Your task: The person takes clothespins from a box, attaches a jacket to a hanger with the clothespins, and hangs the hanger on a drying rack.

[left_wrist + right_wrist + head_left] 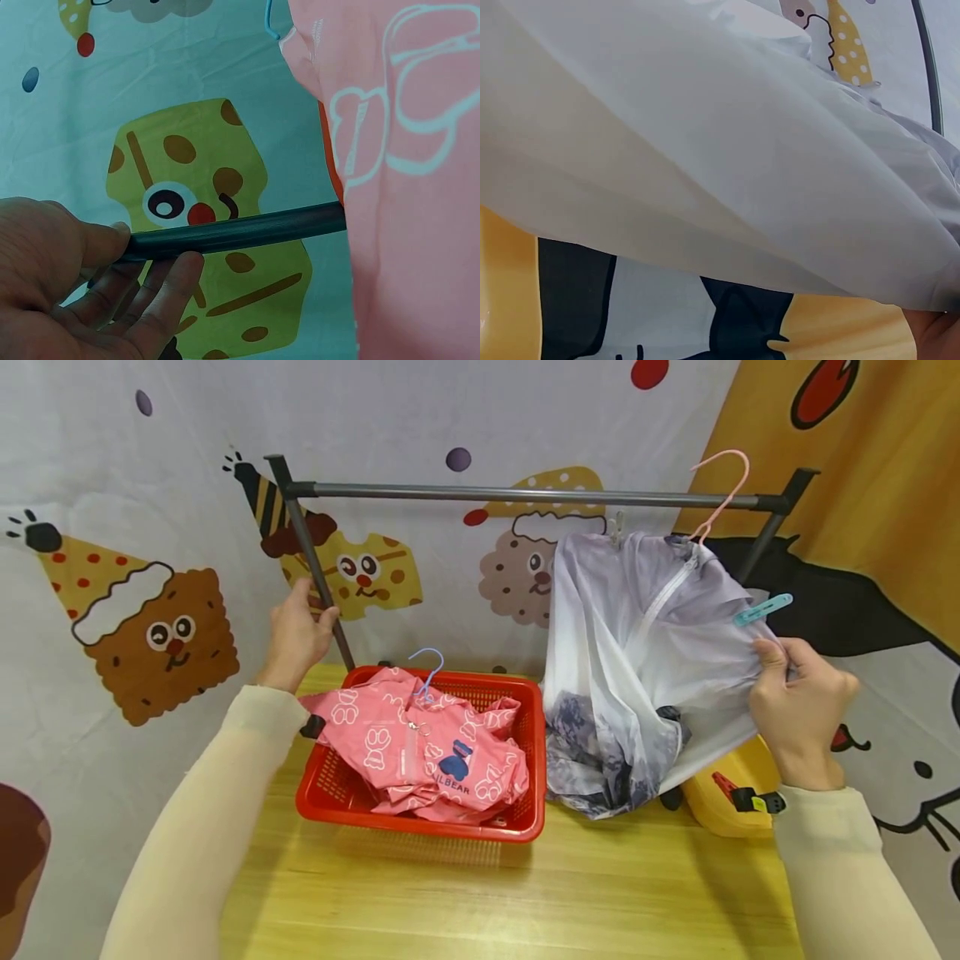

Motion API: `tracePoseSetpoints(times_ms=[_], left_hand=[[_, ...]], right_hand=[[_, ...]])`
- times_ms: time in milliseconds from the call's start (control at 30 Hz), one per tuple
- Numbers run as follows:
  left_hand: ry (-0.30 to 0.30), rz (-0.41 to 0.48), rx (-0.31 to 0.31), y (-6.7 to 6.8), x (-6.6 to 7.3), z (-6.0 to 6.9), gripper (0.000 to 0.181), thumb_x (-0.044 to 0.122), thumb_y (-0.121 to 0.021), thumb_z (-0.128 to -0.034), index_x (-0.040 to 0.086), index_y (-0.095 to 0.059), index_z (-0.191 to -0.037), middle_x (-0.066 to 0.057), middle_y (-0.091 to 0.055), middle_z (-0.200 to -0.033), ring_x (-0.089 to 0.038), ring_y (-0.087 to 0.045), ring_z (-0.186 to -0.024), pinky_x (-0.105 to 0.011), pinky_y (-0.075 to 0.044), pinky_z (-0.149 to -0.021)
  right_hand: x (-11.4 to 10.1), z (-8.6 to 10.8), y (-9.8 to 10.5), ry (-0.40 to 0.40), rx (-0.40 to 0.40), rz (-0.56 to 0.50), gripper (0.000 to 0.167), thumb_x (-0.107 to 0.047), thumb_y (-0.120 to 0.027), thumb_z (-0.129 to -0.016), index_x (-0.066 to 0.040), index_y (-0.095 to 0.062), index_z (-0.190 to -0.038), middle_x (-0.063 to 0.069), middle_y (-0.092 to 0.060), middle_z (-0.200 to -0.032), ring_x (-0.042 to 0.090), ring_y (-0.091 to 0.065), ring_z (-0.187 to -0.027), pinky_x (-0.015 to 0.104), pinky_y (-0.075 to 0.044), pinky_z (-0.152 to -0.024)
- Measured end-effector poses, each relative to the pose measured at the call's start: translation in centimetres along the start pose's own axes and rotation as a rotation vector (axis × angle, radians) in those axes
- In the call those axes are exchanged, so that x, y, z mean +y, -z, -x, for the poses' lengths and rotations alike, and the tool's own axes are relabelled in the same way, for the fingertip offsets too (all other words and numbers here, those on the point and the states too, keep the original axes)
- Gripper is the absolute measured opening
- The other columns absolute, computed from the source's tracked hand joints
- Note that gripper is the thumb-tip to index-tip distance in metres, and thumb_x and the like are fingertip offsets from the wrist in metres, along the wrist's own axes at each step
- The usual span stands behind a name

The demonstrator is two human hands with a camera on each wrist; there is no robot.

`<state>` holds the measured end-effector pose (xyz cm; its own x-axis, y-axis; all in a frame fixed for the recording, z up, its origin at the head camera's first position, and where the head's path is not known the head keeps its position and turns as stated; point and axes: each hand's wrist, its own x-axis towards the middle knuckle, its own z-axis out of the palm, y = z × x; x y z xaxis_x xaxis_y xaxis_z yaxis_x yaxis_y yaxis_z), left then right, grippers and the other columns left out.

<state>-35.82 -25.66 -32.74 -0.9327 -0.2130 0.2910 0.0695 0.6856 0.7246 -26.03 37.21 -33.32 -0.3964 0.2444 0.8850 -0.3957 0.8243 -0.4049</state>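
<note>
Upper left: my left fingers (pixel 180 281) grip rack post (pixel 318 564) | right: my right fingers (pixel 808 658) pinch jacket (pixel 682 643) | likely straightening; next probably calls for smoothing

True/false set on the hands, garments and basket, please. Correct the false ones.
1. The left hand grips a dark grey metal rack upright. True.
2. The pink bear-print fabric garment lies in the red rectangular plastic basket. True.
3. The right hand holds the pink garment. False: it pinches the white-and-grey zipped garment.
4. The turquoise plastic clip lies in the basket. False: it is on the white-and-grey garment.
5. A thin blue hanger hook rises from the pink garment. True.
</note>
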Motion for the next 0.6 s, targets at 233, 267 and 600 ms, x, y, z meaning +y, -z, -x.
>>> tracePoseSetpoints(times_ms=[233,267,600], left_hand=[[-0.002,0.007,0.007,-0.2,0.2,0.1,0.044,0.021,-0.063,-0.1215,0.008,-0.051,-0.162,-0.029,-0.070,-0.152,-0.048,-0.076,-0.128,-0.066,-0.065,-0.113],[-0.003,0.008,0.007,-0.2,0.3,0.1,0.044,0.021,-0.063,-0.1215,0.008,-0.051,-0.162,-0.029,-0.070,-0.153,-0.049,-0.076,-0.128,-0.066,-0.065,-0.114],[-0.007,0.015,0.013,-0.3,-0.1,0.1,0.043,0.020,-0.063,-0.1218,0.007,-0.051,-0.161,-0.029,-0.070,-0.151,-0.048,-0.074,-0.127,-0.067,-0.064,-0.114]], right_hand=[[0.0,0.1,0.4,0.016,-0.028,0.010,0.040,-0.022,-0.077,-0.112,0.016,-0.080,-0.100,0.018,-0.057,-0.066,-0.023,-0.029,-0.061,0.008,-0.020,-0.058],[0.0,0.2,0.5,0.010,-0.033,0.013,0.039,-0.021,-0.077,-0.112,0.016,-0.080,-0.100,0.010,-0.056,-0.065,-0.023,-0.029,-0.061,0.008,-0.020,-0.058],[0.3,0.5,1.4,0.036,-0.103,0.025,0.047,-0.028,-0.075,-0.114,0.015,-0.079,-0.098,-0.035,-0.041,-0.072,-0.019,-0.030,-0.057,0.012,-0.019,-0.053]])
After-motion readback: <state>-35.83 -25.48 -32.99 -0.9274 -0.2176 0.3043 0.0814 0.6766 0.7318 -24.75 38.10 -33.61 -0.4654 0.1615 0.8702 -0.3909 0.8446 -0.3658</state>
